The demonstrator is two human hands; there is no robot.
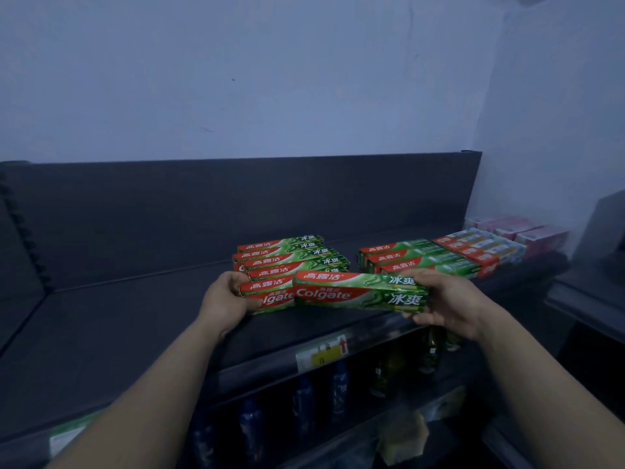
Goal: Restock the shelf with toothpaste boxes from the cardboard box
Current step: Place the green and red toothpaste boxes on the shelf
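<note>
A green and red toothpaste box (358, 292) hangs just above the front of the dark shelf (118, 319), and my right hand (443, 301) grips its right end. My left hand (228, 294) holds the left end of another toothpaste box (270, 296) that lies at the front of a row of several like boxes (291, 257) on the shelf. The held box overlaps the right part of that front box. The cardboard box is out of view.
A second group of green boxes (419, 260) and red, blue and pink boxes (487, 247) fill the shelf's right end. The shelf's left half is bare. A price tag (321, 353) sits on the front rail. Bottles (340, 387) stand on the shelf below.
</note>
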